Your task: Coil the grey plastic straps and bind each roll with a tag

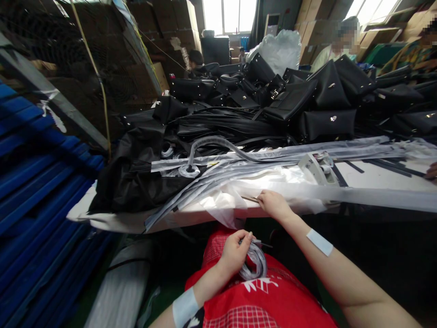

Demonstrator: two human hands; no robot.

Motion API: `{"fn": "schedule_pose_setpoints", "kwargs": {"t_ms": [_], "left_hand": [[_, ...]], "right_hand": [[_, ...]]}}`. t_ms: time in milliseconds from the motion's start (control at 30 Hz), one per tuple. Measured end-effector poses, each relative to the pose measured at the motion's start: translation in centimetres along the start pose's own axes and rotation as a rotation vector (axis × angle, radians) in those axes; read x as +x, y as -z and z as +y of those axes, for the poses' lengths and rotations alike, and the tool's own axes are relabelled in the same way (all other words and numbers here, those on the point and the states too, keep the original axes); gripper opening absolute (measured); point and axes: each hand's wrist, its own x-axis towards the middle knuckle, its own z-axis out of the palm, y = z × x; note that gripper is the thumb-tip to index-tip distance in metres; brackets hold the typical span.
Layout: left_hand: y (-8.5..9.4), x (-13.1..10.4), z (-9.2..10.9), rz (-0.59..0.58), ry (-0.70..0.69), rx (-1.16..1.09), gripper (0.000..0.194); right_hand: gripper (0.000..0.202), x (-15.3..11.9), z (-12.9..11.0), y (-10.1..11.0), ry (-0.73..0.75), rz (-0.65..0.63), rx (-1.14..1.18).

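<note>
My left hand [236, 249] is closed around a coiled grey strap in clear wrapping [256, 262], held just above the red apron [239, 300]. At the table's front edge, my right hand [273, 204] pinches a thin, dark, stick-like item [250, 198] lying over white film [221, 202]. Long strips in translucent sleeves [211, 175] stretch across the table beyond my hands. A second wrapped coil [189, 171] sits to the left of them, with a curved grey length rising from it. The fingertips of both hands are partly hidden.
Black bags [327, 123] are heaped across the back. A white device [317, 168] stands on the table [368, 175]. Blue slats [34, 182] fill the left side, beside a wrapped bundle [119, 282] below. People are at the back right; a hand [432, 171] shows at the right edge.
</note>
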Motion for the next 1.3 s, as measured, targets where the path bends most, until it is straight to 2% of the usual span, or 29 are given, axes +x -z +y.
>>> {"fn": "schedule_pose_setpoints", "kwargs": {"t_ms": [200, 500, 1100, 1300], "left_hand": [[0.1, 0.0, -0.2, 0.008, 0.005, -0.014, 0.042], [0.2, -0.1, -0.3, 0.002, 0.013, -0.040, 0.038], [0.6, 0.0, -1.0, 0.017, -0.006, -0.004, 0.040], [0.7, -0.1, -0.7, 0.002, -0.010, -0.003, 0.039]], "right_hand": [[0.028, -0.3, 0.9, -0.1, 0.031, -0.003, 0.060], [0.029, -0.2, 0.9, -0.2, 0.039, -0.004, 0.076], [0.026, 0.5, 0.8, 0.6, 0.024, -0.075, 0.018], [0.032, 0.7, 0.1, 0.6, -0.004, -0.082, -0.037]]}}
